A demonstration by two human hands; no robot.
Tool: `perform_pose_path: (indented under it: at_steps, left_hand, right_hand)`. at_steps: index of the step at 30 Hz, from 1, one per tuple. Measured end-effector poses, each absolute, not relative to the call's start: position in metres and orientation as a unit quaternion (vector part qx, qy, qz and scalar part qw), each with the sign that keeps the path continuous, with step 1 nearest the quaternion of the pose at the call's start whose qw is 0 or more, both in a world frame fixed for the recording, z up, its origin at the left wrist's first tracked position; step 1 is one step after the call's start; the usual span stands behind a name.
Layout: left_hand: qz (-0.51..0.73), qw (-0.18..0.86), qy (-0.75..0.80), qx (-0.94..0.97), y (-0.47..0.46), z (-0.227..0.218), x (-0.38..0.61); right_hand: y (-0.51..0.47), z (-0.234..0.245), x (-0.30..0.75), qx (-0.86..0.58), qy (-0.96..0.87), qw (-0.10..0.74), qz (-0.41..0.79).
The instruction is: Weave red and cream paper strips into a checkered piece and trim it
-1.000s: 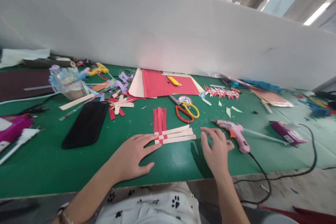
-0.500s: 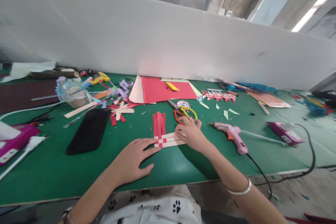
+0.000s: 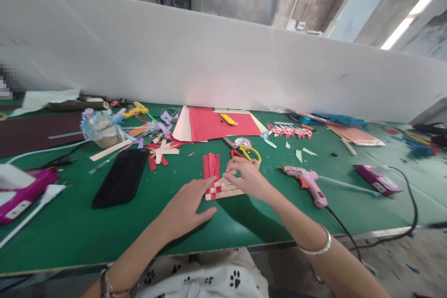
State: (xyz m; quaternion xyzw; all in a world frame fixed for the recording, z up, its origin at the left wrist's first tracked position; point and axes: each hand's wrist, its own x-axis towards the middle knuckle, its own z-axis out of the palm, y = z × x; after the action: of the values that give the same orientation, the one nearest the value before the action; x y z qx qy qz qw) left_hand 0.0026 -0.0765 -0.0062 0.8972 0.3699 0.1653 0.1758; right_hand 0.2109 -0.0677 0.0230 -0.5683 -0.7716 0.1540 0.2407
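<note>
Red and cream paper strips are woven into a small checkered piece [image 3: 215,191] on the green table. Loose red strips [image 3: 211,164] stretch away from me, and loose cream strips [image 3: 233,191] reach to the right. My left hand [image 3: 188,202] rests at the weave's left side, fingertips pressing on it, fingers stretched and thumb apart. Curled over the right side, my right hand [image 3: 249,179] pinches a cream strip close to the red ones; its fingertips partly hide it. Just beyond this hand lie scissors [image 3: 249,151] with red and yellow handles.
A pink glue gun [image 3: 309,181] with a cord lies right, near a magenta device [image 3: 379,180]. A black phone [image 3: 120,179] lies left. Red paper sheets [image 3: 223,128] with a yellow cutter [image 3: 228,119] sit behind, beside a finished checkered strip [image 3: 289,131].
My right hand has moved left toward the red strips with the cream strip. My left hand has shifted slightly right and its fingers reach further up the weave. The view has tilted up slightly.
</note>
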Motion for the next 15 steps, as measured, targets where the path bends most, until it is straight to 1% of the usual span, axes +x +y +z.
perform_pose_path:
  at_steps: [3, 8, 11, 15]
  left_hand:
    - [0.213, 0.208, 0.400, 0.867, -0.070, 0.001, 0.021]
    - [0.233, 0.301, 0.449, 0.808, -0.053, 0.002, 0.043]
    - [0.260, 0.313, 0.436, 0.802, -0.047, 0.000, 0.046]
    - [0.237, 0.296, 0.441, 0.813, -0.044, 0.002, 0.038]
  right_hand:
    - [-0.065, 0.023, 0.201, -0.558, -0.772, 0.251, 0.170]
    - [-0.064, 0.025, 0.193, -0.534, -0.785, 0.259, 0.179]
    - [-0.069, 0.026, 0.204, -0.537, -0.761, 0.310, 0.190]
    - [-0.089, 0.023, 0.241, -0.582, -0.672, 0.415, 0.193]
